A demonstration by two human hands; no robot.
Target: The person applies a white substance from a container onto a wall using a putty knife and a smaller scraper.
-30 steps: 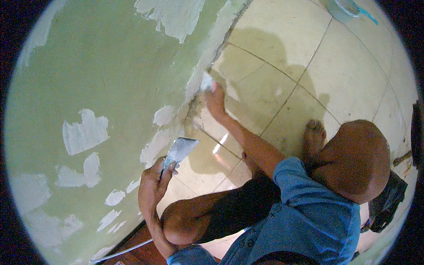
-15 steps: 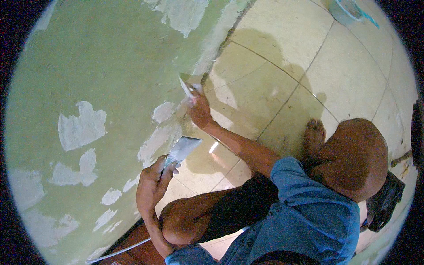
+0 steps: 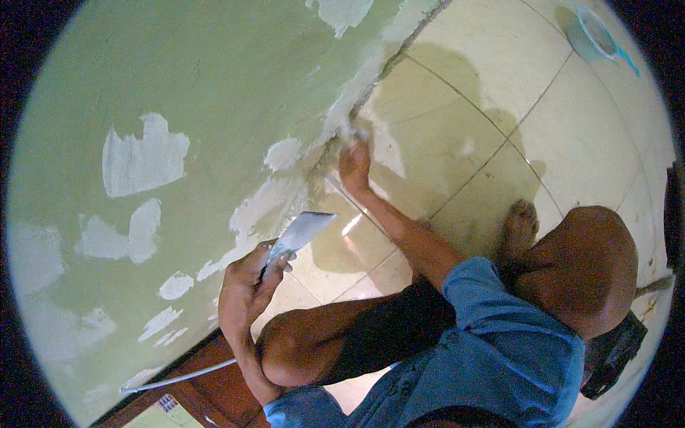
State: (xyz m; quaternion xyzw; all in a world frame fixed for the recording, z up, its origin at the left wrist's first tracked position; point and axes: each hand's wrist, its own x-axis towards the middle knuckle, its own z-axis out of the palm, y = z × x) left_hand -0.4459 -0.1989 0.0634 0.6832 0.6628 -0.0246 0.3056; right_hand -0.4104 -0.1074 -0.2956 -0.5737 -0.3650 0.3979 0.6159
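Observation:
My left hand point(image 3: 246, 285) is closed round a putty knife point(image 3: 305, 230) whose wide blade carries pale filler. It is held in front of the wall, above my bent knee. My right hand point(image 3: 354, 167) reaches to where the green wall point(image 3: 214, 85) meets the floor. Its fingers are closed on a second putty knife point(image 3: 359, 134), mostly hidden and smeared by motion. Close by, the joint has a rough, pale strip of filler point(image 3: 341, 118). White filler patches point(image 3: 146, 157) are scattered across the wall.
Cream floor tiles point(image 3: 457, 164) bear my shadow. A light blue basin point(image 3: 591, 34) with a handle stands at the far right. My bare foot point(image 3: 521, 222) rests on the tiles. At lower left, a white cable point(image 3: 178, 376) crosses a reddish-brown wooden surface point(image 3: 221, 392).
My right hand has come down from the wall face to the wall-floor joint, with its putty knife. My left hand keeps nearly the same pose, and the view has shifted a little.

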